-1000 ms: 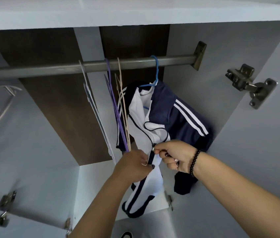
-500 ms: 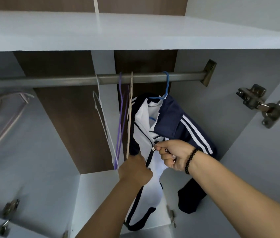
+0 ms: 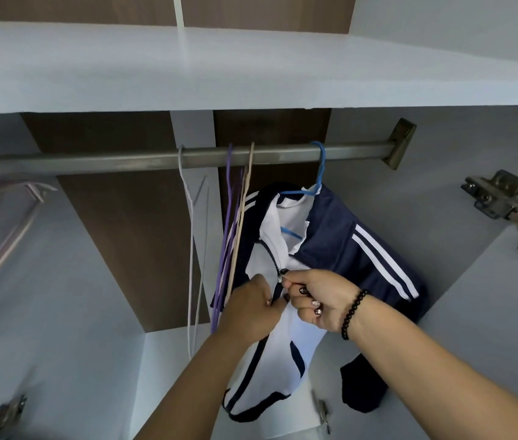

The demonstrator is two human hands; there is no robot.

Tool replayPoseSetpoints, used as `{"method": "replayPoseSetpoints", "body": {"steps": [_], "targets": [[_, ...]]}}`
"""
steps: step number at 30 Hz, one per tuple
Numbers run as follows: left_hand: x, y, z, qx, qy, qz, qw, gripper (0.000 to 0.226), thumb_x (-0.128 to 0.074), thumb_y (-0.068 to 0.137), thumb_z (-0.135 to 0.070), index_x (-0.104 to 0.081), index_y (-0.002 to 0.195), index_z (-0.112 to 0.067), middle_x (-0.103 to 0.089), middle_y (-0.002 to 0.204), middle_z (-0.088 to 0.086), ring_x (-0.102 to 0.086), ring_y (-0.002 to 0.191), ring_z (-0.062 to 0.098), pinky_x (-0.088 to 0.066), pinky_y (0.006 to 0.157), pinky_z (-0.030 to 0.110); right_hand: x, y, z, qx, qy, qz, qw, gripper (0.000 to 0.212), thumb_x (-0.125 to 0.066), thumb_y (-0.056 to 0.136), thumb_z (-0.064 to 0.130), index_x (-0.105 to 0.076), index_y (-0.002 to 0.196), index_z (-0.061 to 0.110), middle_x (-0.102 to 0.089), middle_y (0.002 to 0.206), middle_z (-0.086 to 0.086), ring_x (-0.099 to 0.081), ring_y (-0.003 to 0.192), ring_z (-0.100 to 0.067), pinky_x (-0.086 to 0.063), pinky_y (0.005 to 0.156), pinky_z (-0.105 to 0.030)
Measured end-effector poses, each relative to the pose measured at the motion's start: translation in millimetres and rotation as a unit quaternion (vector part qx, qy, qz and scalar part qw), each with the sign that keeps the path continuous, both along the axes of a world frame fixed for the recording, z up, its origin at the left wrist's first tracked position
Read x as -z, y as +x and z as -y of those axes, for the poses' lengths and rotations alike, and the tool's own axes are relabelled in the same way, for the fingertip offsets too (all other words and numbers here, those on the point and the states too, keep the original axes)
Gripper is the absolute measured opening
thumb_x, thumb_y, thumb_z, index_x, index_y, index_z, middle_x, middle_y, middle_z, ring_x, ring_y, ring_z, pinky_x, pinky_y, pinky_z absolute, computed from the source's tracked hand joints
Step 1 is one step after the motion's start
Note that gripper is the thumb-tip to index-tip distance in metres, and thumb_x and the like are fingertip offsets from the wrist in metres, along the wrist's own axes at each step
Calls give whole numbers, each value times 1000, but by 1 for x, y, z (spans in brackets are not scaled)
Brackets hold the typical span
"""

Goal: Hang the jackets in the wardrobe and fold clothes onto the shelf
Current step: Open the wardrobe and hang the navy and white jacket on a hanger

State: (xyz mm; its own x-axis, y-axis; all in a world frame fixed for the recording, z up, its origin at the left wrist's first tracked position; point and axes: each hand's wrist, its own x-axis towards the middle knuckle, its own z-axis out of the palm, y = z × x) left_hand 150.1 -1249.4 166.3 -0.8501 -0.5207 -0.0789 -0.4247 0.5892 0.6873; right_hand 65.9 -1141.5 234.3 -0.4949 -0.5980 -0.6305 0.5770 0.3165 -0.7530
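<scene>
A navy and white jacket (image 3: 337,246) with white sleeve stripes hangs on a blue hanger (image 3: 321,173) from the metal rail (image 3: 124,158) inside the wardrobe. My left hand (image 3: 252,308) grips the jacket's dark front edge just below the zip. My right hand (image 3: 314,296), with a black bead bracelet on the wrist, pinches the zip slider (image 3: 283,272) partway up the front. The jacket's lower white panel hangs below both hands.
Empty hangers hang on the rail left of the jacket: a white one (image 3: 192,249), purple ones (image 3: 225,236) and a beige one (image 3: 241,223). A pale pink hanger (image 3: 6,204) is at far left. A white shelf (image 3: 219,71) runs above; a door hinge (image 3: 505,204) sticks out at right.
The view has tilted upward, showing more of the shelf above the rail. Both hands have stayed on the jacket's zip, with the slider now a little higher up the front.
</scene>
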Motion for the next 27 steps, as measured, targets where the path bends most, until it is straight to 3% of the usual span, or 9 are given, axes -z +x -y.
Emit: {"method": "replayPoseSetpoints", "body": {"steps": [2,5,11,14,18,23,25,27], "targets": [[-6,-6,7,58,-15,-29,998,22,-55,92,-28,-42,75,-27,-47,70,-8,-47,63,9,-36,55,27,4,3,4,17,2,7,1000,29,-48,94,10,-49,66,13,-30,44,6,-20,32,-6,-16,30,-15],[-5,-9,14,127,-43,7,991,26,-49,95,-22,-41,71,-31,-45,66,-7,-48,65,16,-35,57,29,9,3,12,53,6,14,998,30,-46,95,9,-47,66,12,-34,41,6,-20,30,-5,-15,30,-15],[21,-14,22,109,-92,55,988,26,-48,97,-29,-42,73,-20,-39,63,-4,-52,69,25,-32,56,28,18,-2,22,102,20,-8,995,30,-47,95,8,-48,65,10,-31,42,6,-19,31,-6,-14,31,-16],[39,-9,28,89,-87,98,987,39,-49,97,-35,-32,63,-24,-39,61,-4,-46,63,21,-30,55,28,16,-5,25,116,3,-14,993,29,-47,95,8,-49,66,10,-30,42,6,-20,32,-6,-15,32,-16],[52,-6,35,73,-76,133,986,30,-48,96,-37,-37,70,-25,-47,69,-6,-51,70,21,-38,61,28,13,-6,31,113,-8,-18,993,30,-48,97,11,-50,68,9,-31,43,7,-21,32,-6,-16,32,-16],[44,-13,50,89,-71,158,981,26,-56,92,-34,-43,73,-23,-54,77,-2,-56,75,19,-39,61,27,32,1,31,89,5,-118,989,25,-45,92,3,-55,69,8,-32,48,4,-23,40,-10,-18,38,-18],[36,-15,55,101,-37,149,983,6,-58,89,-24,-56,84,-20,-61,87,-3,-57,80,15,-41,62,23,39,2,26,64,49,-199,977,30,-46,88,1,-59,64,10,-36,48,4,-27,42,-11,-23,41,-18],[26,-18,57,95,12,112,989,14,-54,85,-14,-65,92,-19,-63,83,-5,-59,79,13,-44,60,20,44,-1,19,42,86,-246,965,27,-50,86,2,-59,61,9,-36,44,6,-28,43,-12,-25,40,-18]]}}
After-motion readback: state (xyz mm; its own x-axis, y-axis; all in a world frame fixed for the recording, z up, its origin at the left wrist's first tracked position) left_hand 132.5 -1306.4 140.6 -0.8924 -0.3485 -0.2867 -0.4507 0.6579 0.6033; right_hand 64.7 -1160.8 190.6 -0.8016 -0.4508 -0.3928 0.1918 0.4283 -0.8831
